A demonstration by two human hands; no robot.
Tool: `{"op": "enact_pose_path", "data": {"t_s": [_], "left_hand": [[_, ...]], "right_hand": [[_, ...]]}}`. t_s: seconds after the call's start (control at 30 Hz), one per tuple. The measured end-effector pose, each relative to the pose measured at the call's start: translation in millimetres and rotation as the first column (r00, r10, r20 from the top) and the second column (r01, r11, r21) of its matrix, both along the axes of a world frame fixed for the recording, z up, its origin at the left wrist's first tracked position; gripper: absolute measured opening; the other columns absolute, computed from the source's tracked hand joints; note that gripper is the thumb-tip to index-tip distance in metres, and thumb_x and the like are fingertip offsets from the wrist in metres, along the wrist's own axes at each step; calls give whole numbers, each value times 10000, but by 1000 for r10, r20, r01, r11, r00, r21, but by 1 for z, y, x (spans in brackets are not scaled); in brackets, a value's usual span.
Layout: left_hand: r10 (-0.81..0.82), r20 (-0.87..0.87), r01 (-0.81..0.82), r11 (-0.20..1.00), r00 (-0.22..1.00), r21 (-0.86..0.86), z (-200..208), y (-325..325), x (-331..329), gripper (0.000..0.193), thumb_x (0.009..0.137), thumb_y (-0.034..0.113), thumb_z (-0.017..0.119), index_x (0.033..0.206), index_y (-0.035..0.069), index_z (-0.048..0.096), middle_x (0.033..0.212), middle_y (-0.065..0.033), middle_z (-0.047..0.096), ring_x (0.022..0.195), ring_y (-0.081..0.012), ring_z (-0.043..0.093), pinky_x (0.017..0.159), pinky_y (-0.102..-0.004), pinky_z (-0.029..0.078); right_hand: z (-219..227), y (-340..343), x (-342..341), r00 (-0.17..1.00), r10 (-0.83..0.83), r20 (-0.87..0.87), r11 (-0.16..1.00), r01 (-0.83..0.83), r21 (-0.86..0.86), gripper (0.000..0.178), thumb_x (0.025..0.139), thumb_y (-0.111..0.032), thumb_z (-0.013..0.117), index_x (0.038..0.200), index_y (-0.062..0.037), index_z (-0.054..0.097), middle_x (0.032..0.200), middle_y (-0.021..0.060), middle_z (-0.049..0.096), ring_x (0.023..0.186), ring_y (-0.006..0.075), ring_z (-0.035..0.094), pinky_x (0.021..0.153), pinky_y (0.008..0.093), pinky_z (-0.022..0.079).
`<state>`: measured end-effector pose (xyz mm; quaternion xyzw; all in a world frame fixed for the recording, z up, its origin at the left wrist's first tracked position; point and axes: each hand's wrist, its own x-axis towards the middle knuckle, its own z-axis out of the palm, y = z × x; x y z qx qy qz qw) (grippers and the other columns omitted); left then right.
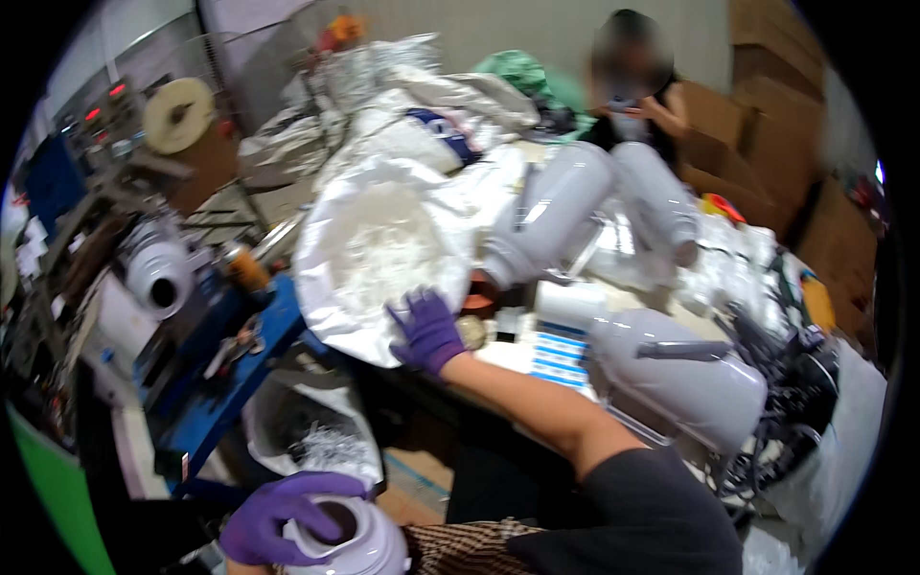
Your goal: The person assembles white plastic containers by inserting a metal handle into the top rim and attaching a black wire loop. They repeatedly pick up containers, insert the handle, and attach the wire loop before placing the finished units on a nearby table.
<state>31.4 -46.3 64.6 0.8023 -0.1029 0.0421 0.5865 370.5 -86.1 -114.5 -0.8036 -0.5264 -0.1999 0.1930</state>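
My left hand, in a purple glove, grips the neck of a glossy grey plastic jug at the bottom of the head view. Its fingers curl over the round opening, and the lower part of the jug is cut off by the picture's edge. Farther out, my right hand, gloved in purple too, reaches over the near rim of a wide white sack. The fingers of that hand are spread and hold nothing. Inside the sack lie many small clear or whitish pieces, too small to make out.
More grey jugs lie on the table to the right, near a blue-and-white label sheet. A sack of shavings sits below the blue machine bench. Another person is across the table, by cardboard boxes.
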Motion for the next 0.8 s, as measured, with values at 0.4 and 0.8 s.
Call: {"op": "enact_pose_path", "data": {"t_s": [0.4,0.8], "left_hand": [[204,-77,-215,957,976,-196,-20,10,-1,298,599,32,868,697,43,587,1352,-299,612,1207,-405,648,1053,-481,474],[326,-146,-357,853,934,-380,-21,3,0,281,565,-19,750,752,1,541,1349,-314,565,1193,-399,628,1021,-505,553]], "right_hand": [[99,-183,49,989,107,100,994,-104,-27,259,889,-398,689,1017,-179,741,1025,54,694,995,279,645,892,441,475],[200,-267,112,912,-410,-7,544,239,-804,504,822,-542,742,1050,-94,777,1055,181,744,996,374,710,899,463,555]]}}
